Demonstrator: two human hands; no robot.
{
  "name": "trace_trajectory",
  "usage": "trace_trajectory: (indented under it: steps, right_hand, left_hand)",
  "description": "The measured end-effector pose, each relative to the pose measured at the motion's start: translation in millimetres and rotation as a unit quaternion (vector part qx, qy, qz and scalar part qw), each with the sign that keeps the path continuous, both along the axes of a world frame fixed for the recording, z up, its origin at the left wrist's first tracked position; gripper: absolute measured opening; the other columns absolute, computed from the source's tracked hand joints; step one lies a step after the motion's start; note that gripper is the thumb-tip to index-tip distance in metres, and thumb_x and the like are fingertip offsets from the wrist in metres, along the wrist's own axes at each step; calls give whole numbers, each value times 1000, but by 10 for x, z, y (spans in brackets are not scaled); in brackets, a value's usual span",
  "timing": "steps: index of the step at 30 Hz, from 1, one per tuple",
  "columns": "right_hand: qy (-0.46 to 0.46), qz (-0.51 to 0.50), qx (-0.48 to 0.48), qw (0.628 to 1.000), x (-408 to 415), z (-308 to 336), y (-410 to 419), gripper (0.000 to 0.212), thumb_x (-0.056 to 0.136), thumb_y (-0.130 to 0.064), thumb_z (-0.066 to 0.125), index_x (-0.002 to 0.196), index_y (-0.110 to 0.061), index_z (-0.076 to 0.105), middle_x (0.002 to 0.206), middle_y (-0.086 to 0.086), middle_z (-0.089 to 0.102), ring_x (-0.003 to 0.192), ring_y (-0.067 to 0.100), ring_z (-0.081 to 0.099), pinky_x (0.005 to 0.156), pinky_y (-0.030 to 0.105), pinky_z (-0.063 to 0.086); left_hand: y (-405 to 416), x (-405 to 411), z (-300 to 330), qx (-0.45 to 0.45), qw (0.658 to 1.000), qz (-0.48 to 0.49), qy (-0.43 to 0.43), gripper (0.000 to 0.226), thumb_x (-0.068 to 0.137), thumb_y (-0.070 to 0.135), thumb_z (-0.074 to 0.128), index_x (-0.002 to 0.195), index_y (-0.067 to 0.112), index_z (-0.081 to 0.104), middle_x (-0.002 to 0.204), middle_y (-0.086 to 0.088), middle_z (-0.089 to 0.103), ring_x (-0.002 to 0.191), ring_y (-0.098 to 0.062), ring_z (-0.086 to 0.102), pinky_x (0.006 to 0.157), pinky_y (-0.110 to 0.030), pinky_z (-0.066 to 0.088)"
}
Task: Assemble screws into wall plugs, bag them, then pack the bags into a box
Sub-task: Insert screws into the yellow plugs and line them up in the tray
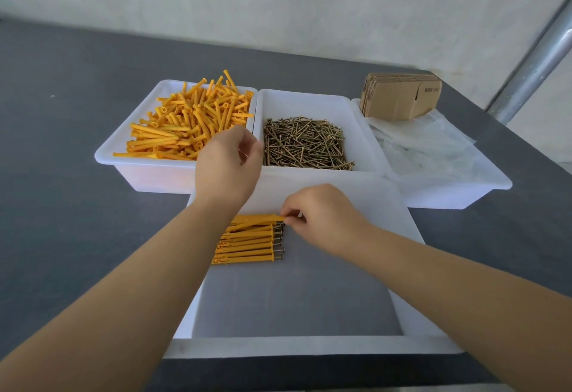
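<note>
A: Landmark first — the near tray [414, 233], white, right in front of the person on the grey tabletop [62, 144]. What's inside?

B: A neat row of assembled plugs [250, 244], orange, screw heads pointing right, lying in the tray's far-left part.

A: And the right hand [322, 216]?

B: Over the tray, thumb and forefinger pinching the head end of the top plug [257, 220] of that row, which lies slightly askew across the others.

A: Left hand [227, 164]?

B: Past the tray's far edge, above the seam between the two bins behind it. Fingers are curled in; it may be holding something small, but I can't tell from this angle.

A: Those bins?

B: Beyond the tray to the far left, a white bin [114, 156] heaped with loose orange wall plugs [188, 119]. Straight beyond it, touching that one, a bin [309, 100] with a pile of brassy screws [305, 144].

A: Far right?

B: A third bin [483, 181] with clear plastic bags [427, 144], and a stack of flat cardboard boxes [399, 96] on its far end.
</note>
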State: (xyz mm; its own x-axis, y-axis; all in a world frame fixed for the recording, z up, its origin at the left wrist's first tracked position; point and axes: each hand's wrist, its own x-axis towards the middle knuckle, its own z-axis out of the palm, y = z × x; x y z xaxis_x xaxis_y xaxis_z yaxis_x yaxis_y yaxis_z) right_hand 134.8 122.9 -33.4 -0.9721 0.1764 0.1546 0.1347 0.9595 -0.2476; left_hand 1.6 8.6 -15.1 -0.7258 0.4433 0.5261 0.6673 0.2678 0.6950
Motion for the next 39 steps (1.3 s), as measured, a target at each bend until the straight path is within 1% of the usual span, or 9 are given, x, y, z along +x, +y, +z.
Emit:
trace_trajectory:
  steps: [5,10,16,19,22,25,28,34,39]
  right_hand:
    - [-74,21,86,993,-189,6,-105,20,93,-16,53,102,-16,71,102,4,67,97,25,60,84,39,49]
    - [-80,36,86,992,-297,-79,-266,19,96,-17,52,101,-9,68,103,8,56,93,27,58,79,42,51]
    - [104,-2,29,994,-285,107,-88,16,91,-27,58,87,-16,70,85,1,58,78,22,57,62,35,46]
    - [162,-117,4,980,-392,254,318,14,91,-20,55,92,-20,69,92,1,62,85,23,59,72,38,51]
    - [-18,-237,-18,971,-500,318,786,33,96,-24,54,128,-20,61,129,8,58,114,28,57,93,37,48]
    - [-227,-246,-29,942,-566,400,940,38,96,-28,55,129,-11,62,133,10,60,120,29,55,101,37,46]
    - [-240,-259,-56,934,-632,467,941,35,94,-20,58,127,-8,64,131,13,61,122,30,57,103,40,46]
    - [-146,-267,-27,952,-644,389,945,23,91,-8,59,108,-6,73,115,9,69,108,26,63,96,38,53]
    - [-79,-258,-53,961,-560,414,907,21,88,0,61,100,-6,77,107,9,73,104,25,65,93,37,53]
  left_hand:
    - [31,-64,-73,-124,991,45,15,25,99,32,50,106,14,65,104,-6,59,101,-29,54,79,-38,45]
    - [43,-46,-66,-260,963,66,8,33,100,47,40,111,24,61,121,-3,58,125,-31,43,106,-59,29]
    - [66,-110,-70,-331,938,95,-40,41,98,55,33,123,27,50,132,-6,55,133,-38,37,107,-72,15]
    - [89,-130,-85,-353,931,84,-37,47,98,58,28,134,32,43,130,-4,58,133,-37,37,106,-73,13]
    - [102,-140,-91,-377,923,77,-23,51,99,59,23,140,34,37,127,-1,60,133,-34,35,105,-74,12]
    - [109,-153,-76,-391,917,78,-12,52,99,59,20,143,33,34,126,-3,61,133,-33,38,106,-73,12]
    - [105,-169,-56,-400,913,79,2,54,100,59,21,141,28,38,121,-7,63,129,-35,44,110,-70,11]
    - [110,-182,-52,-343,936,81,8,37,102,47,33,94,17,51,82,-1,55,93,-30,58,115,-63,18]
    - [91,-218,-56,-113,988,69,77,26,90,0,55,113,1,65,109,-17,67,93,-28,58,96,-45,48]
